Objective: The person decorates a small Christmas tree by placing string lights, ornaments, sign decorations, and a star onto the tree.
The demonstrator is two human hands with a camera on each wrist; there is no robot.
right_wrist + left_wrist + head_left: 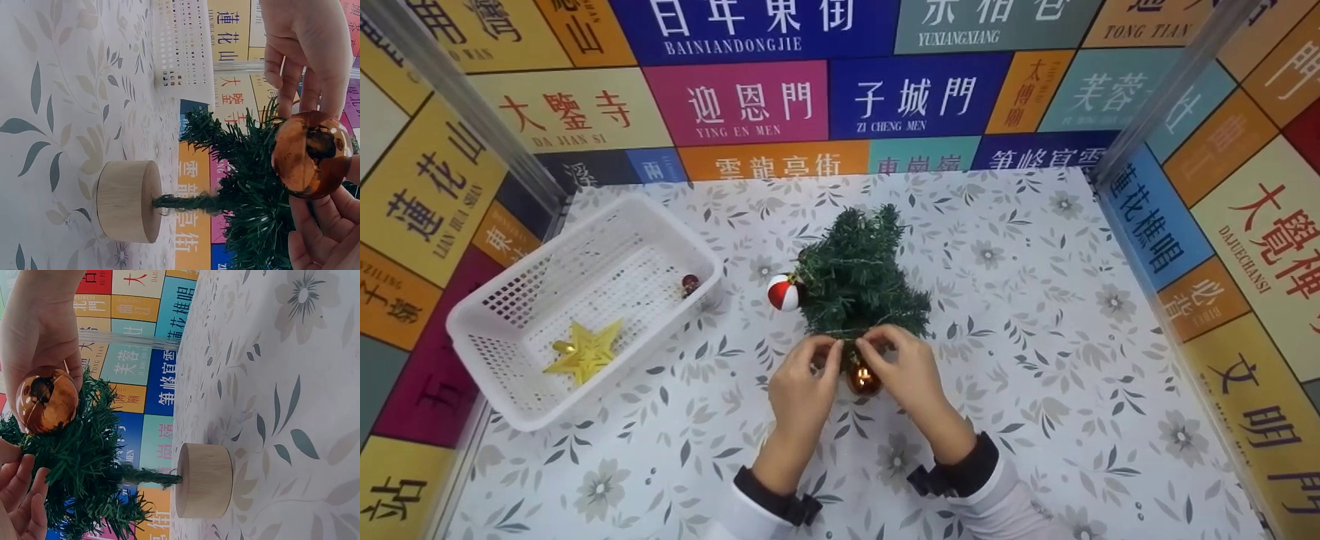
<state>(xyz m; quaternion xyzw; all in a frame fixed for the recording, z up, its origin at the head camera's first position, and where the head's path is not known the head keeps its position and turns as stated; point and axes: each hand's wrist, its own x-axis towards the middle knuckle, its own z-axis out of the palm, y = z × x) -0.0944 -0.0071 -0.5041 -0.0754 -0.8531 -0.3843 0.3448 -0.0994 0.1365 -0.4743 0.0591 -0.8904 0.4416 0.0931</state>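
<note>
A small artificial Christmas tree [859,270] stands on a round wooden base [205,481]. At its front hangs a shiny copper-gold Christmas ball [863,379], against the green branches. Just above the ball, my left hand [801,386] and right hand [909,371] meet, thumbs and forefingers pinching at its hanging loop, which the fingertips mostly hide. Whether a branch tip is also pinched I cannot tell. In the right wrist view the ball [311,154] hangs beneath both hands. A red-and-white ball [783,293] hangs on the tree's left side.
To the left is a white perforated plastic basket [521,416]. Inside it lie a yellow star [585,352] and a small dark red ornament [690,284]. A floral-patterned cloth [1020,337] covers the table, and panels with printed lettering [750,105] enclose the back and sides.
</note>
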